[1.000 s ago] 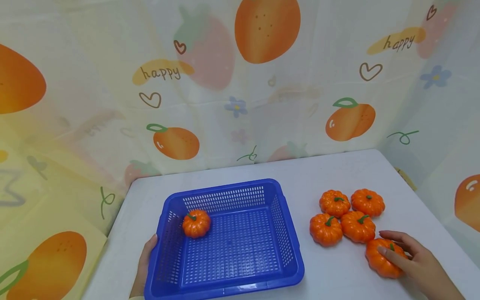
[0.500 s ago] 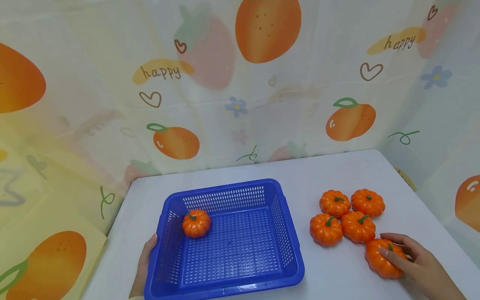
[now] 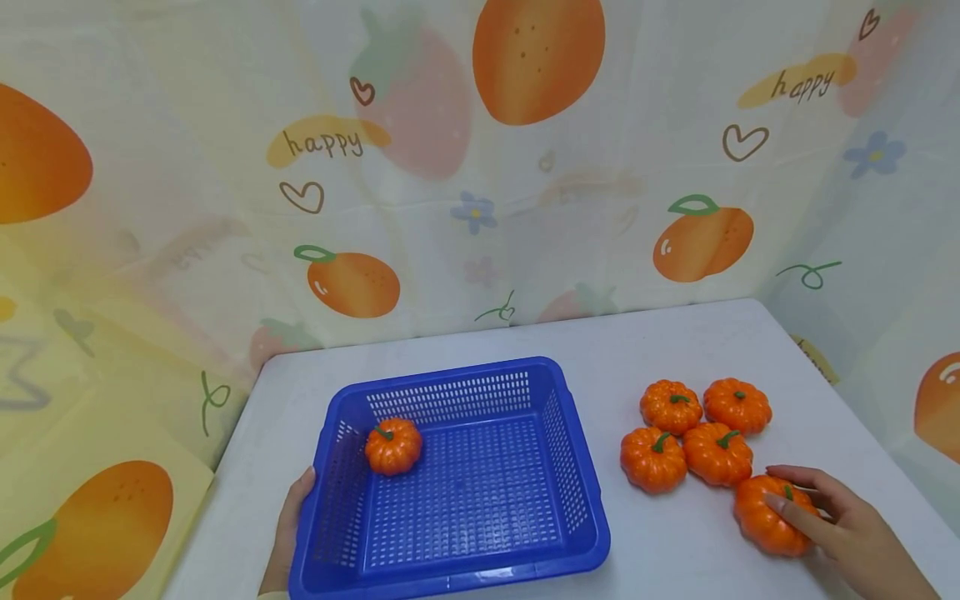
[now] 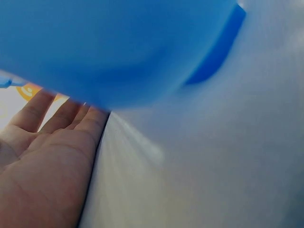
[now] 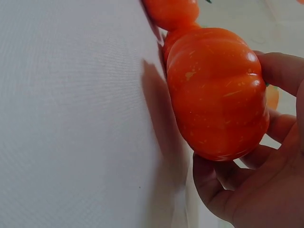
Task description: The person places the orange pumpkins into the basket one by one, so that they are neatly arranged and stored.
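Note:
At the table's right front, my right hand (image 3: 858, 521) holds a small orange toy pumpkin (image 3: 776, 517), thumb over its top and fingers curled round the far side. The right wrist view shows this pumpkin (image 5: 218, 95) close up, its ribbed side between thumb and fingers, a shadow on the tabletop beside it. My left hand (image 3: 288, 529) is at the left side of a blue plastic basket (image 3: 450, 579). In the left wrist view its fingers (image 4: 61, 116) extend straight against the basket's side (image 4: 118, 57). One pumpkin (image 3: 393, 447) sits inside, toward the back left.
Several more pumpkins cluster right of the basket, the nearest one (image 3: 717, 454) just behind the held one. The white table (image 3: 675, 550) runs back to a fruit-printed curtain (image 3: 525, 183), which also hangs along both sides.
The right hand and its pumpkin have shifted very slightly to the right. The left hand, the basket and the other pumpkins stay in place.

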A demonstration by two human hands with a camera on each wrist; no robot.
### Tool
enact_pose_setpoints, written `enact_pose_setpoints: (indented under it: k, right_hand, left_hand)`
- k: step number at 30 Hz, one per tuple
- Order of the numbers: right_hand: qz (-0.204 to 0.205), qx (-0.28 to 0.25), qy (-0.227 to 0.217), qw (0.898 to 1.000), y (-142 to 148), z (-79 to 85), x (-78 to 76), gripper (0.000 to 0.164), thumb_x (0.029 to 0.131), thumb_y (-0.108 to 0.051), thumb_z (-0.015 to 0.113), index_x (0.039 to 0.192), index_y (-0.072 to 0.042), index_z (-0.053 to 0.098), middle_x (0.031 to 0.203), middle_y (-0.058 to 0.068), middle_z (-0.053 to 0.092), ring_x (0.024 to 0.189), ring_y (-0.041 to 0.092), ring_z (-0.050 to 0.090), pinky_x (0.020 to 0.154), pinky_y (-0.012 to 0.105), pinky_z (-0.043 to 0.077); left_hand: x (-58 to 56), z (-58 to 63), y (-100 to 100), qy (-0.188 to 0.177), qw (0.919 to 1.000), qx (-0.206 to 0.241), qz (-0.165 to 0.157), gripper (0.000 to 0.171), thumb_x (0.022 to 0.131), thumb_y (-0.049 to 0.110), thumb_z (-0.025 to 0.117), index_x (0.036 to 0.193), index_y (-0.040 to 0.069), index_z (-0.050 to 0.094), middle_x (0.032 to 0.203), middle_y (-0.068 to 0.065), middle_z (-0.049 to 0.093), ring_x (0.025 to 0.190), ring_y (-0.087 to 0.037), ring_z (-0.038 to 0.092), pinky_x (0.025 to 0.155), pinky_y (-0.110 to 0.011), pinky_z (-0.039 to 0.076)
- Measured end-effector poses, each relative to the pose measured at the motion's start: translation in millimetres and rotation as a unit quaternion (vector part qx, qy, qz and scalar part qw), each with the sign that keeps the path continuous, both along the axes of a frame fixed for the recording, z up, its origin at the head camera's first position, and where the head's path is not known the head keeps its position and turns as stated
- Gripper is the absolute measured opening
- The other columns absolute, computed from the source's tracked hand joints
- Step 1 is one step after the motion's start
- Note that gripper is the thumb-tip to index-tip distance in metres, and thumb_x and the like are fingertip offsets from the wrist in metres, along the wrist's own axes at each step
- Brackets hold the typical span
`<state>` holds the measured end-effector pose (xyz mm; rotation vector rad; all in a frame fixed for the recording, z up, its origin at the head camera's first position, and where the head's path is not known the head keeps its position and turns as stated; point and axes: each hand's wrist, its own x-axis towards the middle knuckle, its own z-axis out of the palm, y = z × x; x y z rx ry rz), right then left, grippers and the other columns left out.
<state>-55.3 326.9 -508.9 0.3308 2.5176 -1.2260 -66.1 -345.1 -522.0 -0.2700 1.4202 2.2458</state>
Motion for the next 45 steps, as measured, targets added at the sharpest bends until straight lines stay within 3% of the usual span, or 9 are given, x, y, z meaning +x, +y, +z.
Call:
enact_pose_setpoints:
  k: [5, 12, 18, 28, 35, 37, 45]
  right_hand:
    - [0.009, 0.016, 0.022, 1.000, 0, 3.8, 0.4, 0.068, 0.116, -0.043, 0.055, 0.155, 0.011, 0.041, 0.151, 0.038, 0.048, 0.119, 0.045, 0.053, 0.084, 0.044, 0.058]
    - [0.008, 0.030, 0.061, 0.998, 2, 6.6, -0.2, 0.067, 0.115, -0.046, 0.057, 0.153, 0.007, 0.047, 0.149, 0.034, 0.053, 0.119, 0.045, 0.056, 0.075, 0.027, 0.054]
    - [0.002, 0.023, 0.067, 0.997, 2, 10.6, -2.0, 0.068, 0.115, -0.047, 0.056, 0.155, 0.007, 0.046, 0.149, 0.035, 0.053, 0.119, 0.044, 0.058, 0.074, 0.026, 0.056]
    - [0.000, 0.023, 0.082, 0.996, -5, 22.3, -3.3, 0.070, 0.114, -0.049, 0.058, 0.155, 0.006, 0.045, 0.149, 0.035, 0.050, 0.120, 0.047, 0.058, 0.073, 0.023, 0.056]
    - [-0.003, 0.007, 0.081, 0.997, -9, 26.0, -4.8, 0.071, 0.114, -0.049, 0.058, 0.156, 0.006, 0.042, 0.154, 0.037, 0.040, 0.124, 0.050, 0.050, 0.074, 0.020, 0.055]
    - [-0.003, 0.007, 0.090, 0.996, -11, 26.9, -4.4, 0.069, 0.114, -0.047, 0.059, 0.155, 0.006, 0.044, 0.154, 0.035, 0.041, 0.121, 0.046, 0.050, 0.074, 0.020, 0.056]
    - [0.003, 0.010, 0.143, 0.990, -17, 30.2, -5.3, 0.058, 0.112, -0.041, 0.064, 0.151, 0.000, 0.053, 0.149, 0.027, 0.052, 0.099, 0.001, 0.050, 0.074, 0.024, 0.058]
  left_hand:
    - [-0.1, -0.2, -1, 0.015, 0.9997, 0.006, -0.015, 0.061, 0.108, 0.072, 0.025, 0.134, 0.043, 0.072, 0.133, -0.004, 0.068, 0.118, -0.023, 0.065, 0.103, -0.050, 0.052]
    - [-0.6, 1.2, 0, 0.011, 0.9999, -0.002, -0.011, 0.060, 0.107, 0.072, 0.026, 0.132, 0.045, 0.073, 0.133, -0.004, 0.068, 0.118, -0.024, 0.065, 0.102, -0.050, 0.053]
    - [-1.2, 1.3, 0, 0.012, 0.9997, -0.001, -0.019, 0.060, 0.108, 0.073, 0.025, 0.133, 0.046, 0.072, 0.135, -0.005, 0.067, 0.118, -0.025, 0.064, 0.103, -0.051, 0.052]
    - [-1.1, 2.7, 3, 0.002, 0.9997, -0.021, 0.008, 0.057, 0.107, 0.074, 0.028, 0.133, 0.046, 0.069, 0.136, -0.008, 0.065, 0.118, -0.029, 0.064, 0.102, -0.054, 0.052]
    - [-0.4, 1.7, 3, 0.004, 0.9997, -0.023, 0.011, 0.057, 0.107, 0.074, 0.028, 0.131, 0.047, 0.072, 0.135, -0.007, 0.067, 0.118, -0.027, 0.064, 0.102, -0.052, 0.052]
    - [-0.4, 1.9, 3, 0.002, 0.9998, -0.019, 0.008, 0.057, 0.107, 0.074, 0.028, 0.131, 0.047, 0.072, 0.135, -0.006, 0.067, 0.118, -0.027, 0.064, 0.102, -0.052, 0.052]
    - [-0.8, 1.4, 4, -0.003, 0.9996, -0.022, 0.015, 0.055, 0.107, 0.074, 0.029, 0.131, 0.047, 0.071, 0.136, -0.008, 0.065, 0.119, -0.029, 0.063, 0.102, -0.054, 0.052]
